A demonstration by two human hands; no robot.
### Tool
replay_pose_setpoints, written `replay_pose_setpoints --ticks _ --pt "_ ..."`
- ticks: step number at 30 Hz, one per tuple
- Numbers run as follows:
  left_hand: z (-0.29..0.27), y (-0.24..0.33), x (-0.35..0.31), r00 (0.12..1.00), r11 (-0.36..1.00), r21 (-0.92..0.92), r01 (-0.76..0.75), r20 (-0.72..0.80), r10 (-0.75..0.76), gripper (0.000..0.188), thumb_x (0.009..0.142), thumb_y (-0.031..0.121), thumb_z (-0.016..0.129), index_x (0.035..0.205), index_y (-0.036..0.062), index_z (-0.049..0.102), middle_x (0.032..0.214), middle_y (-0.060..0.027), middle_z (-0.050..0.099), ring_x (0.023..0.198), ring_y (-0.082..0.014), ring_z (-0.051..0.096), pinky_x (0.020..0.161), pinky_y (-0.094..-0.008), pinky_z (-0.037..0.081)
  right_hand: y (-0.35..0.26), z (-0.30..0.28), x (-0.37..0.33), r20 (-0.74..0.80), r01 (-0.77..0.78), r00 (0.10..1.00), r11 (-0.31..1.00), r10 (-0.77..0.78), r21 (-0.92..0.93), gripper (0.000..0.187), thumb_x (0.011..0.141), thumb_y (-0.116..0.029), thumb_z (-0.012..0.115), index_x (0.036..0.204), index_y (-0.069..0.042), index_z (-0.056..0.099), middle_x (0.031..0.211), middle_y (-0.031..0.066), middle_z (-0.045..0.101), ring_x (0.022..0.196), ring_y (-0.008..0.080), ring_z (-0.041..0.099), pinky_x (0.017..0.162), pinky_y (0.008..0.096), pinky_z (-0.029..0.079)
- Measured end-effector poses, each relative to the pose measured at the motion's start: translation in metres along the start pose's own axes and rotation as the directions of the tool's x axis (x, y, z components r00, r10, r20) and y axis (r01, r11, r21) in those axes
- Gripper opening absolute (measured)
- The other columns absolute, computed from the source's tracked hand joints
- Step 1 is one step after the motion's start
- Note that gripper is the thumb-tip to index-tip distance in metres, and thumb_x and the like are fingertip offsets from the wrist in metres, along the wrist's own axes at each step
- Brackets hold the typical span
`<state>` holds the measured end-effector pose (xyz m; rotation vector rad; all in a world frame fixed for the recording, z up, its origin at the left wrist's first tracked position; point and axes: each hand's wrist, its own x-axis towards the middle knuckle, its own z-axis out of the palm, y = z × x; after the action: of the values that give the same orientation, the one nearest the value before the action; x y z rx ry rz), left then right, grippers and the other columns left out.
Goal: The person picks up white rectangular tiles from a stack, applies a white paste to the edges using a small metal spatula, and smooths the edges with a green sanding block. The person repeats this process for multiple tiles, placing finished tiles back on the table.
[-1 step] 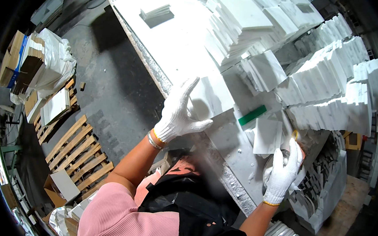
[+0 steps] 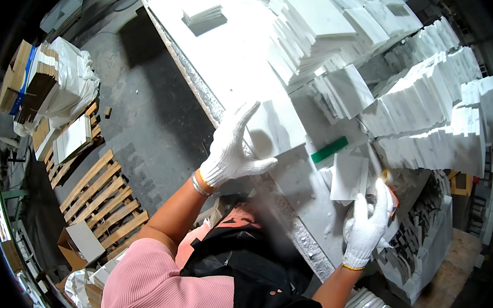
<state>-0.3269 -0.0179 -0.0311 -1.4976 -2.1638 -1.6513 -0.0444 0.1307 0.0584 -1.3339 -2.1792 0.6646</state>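
Head view, white tile beside spread fingers of left hand, right hand curled, grip unclear

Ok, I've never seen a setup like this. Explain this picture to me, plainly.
There is no machine here: the work is done by a person's own two gloved hands. The camera sits on that person's head and looks down, so left in the picture is their left. Its lens is very wide, which is why edges bend and the corners go black.

The left hand is spread open beside a flat tile; I can't tell whether it touches it. The right hand is at a partly hidden thing with an orange part; I can't make out what that is or how firmly it is held.

On the table you also see white stacks and a green bar.
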Motion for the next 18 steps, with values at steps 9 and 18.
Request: replay_pose_setpoints --ticks 9,18 --pt "-0.009 0.049 -0.037 0.981 0.866 -0.497 0.057 0.187 0.043 0.114 0.055 0.032 0.096 0.148 -0.0005 0.037 0.148 -0.0203 0.04 0.14 -0.0338 0.038 0.115 -0.0468 0.031 -0.052 0.016 -0.013 0.263 0.446 0.848 0.887 -0.461 0.117 0.079 0.063 0.005 0.063 0.14 -0.01 0.057 0.144 0.0177 0.049 0.13 0.034 0.049 0.11 0.0401 0.039" --pt "-0.008 0.065 -0.059 0.924 0.699 -0.641 0.318 0.373 -0.079 0.118 0.053 0.028 0.096 0.149 -0.0003 0.034 0.148 -0.0168 0.042 0.138 -0.029 0.042 0.115 -0.0431 0.032 -0.045 0.005 -0.034 0.25 0.539 0.77 0.808 -0.587 0.238 0.05 0.065 -0.005 0.07 0.114 -0.008 0.074 0.129 0.0166 0.062 0.117 0.0352 0.058 0.099 0.0419 0.046"
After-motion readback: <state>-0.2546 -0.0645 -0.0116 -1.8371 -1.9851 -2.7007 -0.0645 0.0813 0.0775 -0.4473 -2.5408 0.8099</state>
